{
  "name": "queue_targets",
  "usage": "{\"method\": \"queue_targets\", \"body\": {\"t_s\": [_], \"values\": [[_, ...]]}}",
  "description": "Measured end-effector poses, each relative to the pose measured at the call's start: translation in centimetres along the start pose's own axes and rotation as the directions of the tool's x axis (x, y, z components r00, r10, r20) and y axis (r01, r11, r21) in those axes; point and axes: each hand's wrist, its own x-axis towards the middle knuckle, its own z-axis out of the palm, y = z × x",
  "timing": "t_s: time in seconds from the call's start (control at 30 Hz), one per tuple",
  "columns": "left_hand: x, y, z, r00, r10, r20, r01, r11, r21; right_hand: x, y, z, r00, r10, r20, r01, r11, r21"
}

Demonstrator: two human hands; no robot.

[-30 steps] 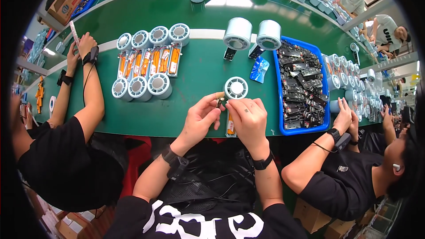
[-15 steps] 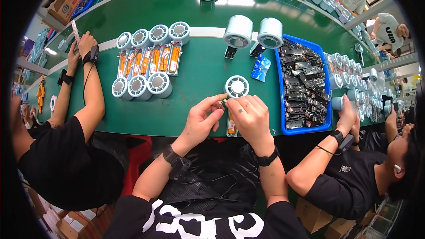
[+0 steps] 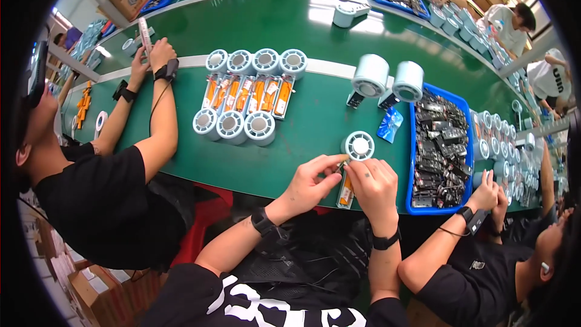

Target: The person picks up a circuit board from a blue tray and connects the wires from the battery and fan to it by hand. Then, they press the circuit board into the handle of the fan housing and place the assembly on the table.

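Observation:
A light blue fan-like unit (image 3: 359, 146) with a round vented head lies near the table's front edge. Its open handle holds an orange battery (image 3: 345, 194). Over the joint between head and handle, both hands meet with fingertips pinched. My left hand (image 3: 310, 185) closes thumb and index finger around something small and partly hidden, perhaps a wire end or tiny board. From the right, my right hand (image 3: 376, 188) pinches at the same spot, its fingers hiding what they hold and part of the handle.
Similar units with batteries (image 3: 248, 94) stand in rows at left. Two more units (image 3: 370, 75) sit beyond my hands, beside a blue packet (image 3: 390, 125). A blue tray (image 3: 413, 197) of black parts lies at right. Co-workers' arms (image 3: 163, 94) work on both sides.
The whole view has swung, so the table and my hands appear farther right and lower. Both hands stay pinched at the same unit, with only slight finger movement.

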Motion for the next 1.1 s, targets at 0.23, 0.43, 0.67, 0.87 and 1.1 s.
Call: {"method": "queue_targets", "body": {"t_s": [0.23,0.43,0.67,0.87,1.1], "values": [[-0.1,0.8,-0.2,1.000,-0.024,0.000,0.024,1.000,0.009,0.3,-0.1,0.0,0.999,-0.031,0.014,0.031,0.998,0.046],[0.0,0.3,-0.3,0.999,0.032,0.034,-0.034,0.997,0.064,0.3,0.0,-0.3,0.999,-0.018,0.031,0.017,0.999,0.052],[-0.1,1.0,-0.5,0.999,0.011,0.031,-0.015,0.993,0.116,0.6,0.4,-0.3,0.994,-0.050,0.099,0.040,0.994,0.106],[0.1,0.5,-0.1,0.997,0.063,0.035,-0.067,0.991,0.112,0.7,1.1,-0.4,0.993,-0.044,0.111,0.028,0.990,0.141],[-0.1,0.6,-0.8,0.997,-0.025,0.071,0.023,0.999,0.023,0.2,1.6,0.2,0.996,-0.045,0.077,0.025,0.970,0.242]]}}
